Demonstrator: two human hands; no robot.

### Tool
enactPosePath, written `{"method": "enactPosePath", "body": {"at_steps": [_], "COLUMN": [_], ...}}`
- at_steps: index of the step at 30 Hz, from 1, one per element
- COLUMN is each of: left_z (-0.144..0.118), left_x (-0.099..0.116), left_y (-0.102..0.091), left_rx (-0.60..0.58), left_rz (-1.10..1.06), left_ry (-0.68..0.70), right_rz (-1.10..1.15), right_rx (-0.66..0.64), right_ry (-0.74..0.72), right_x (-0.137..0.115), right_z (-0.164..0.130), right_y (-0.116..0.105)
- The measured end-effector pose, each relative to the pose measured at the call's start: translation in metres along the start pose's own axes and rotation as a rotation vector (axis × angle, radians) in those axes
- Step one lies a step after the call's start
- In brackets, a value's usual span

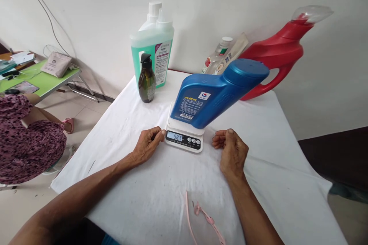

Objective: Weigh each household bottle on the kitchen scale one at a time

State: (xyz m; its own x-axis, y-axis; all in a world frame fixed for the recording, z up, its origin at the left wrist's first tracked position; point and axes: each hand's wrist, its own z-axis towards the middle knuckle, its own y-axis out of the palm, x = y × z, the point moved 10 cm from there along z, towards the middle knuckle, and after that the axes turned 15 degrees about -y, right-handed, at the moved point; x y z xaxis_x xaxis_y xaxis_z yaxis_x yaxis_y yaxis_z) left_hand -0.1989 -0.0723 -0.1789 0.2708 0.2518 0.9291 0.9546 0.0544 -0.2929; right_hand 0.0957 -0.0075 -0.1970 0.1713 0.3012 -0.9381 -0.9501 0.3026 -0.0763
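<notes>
While the blue bottle point(212, 93) stands on the small scale point(184, 136) mid-tabletop, your left hand point(147, 144) touching its corner with loosely curled, empty fingers, like your right hand point(231, 149), could nudge it, spoiling the reading.

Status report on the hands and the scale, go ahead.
Left hand touching scale edge, empty. Right hand beside it, empty. Blue bottle on scale, reading 987. Nothing blocking.

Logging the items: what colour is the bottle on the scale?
Blue bottle, in the head view.
</notes>
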Motion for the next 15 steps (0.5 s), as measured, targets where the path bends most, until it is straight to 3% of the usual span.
{"method": "enactPosePath", "body": {"at_steps": [8, 15], "left_z": [0.004, 0.005], "left_x": [-0.003, -0.007], "left_y": [0.0, 0.001], "left_rx": [-0.014, 0.012], "left_rz": [-0.024, 0.017], "left_ry": [-0.023, -0.073], "right_rz": [-0.01, -0.004], "right_rx": [-0.033, -0.034], "right_ry": [-0.006, -0.066], "right_x": [-0.003, -0.024], "right_z": [-0.001, 0.015], "right_y": [0.001, 0.0]}}
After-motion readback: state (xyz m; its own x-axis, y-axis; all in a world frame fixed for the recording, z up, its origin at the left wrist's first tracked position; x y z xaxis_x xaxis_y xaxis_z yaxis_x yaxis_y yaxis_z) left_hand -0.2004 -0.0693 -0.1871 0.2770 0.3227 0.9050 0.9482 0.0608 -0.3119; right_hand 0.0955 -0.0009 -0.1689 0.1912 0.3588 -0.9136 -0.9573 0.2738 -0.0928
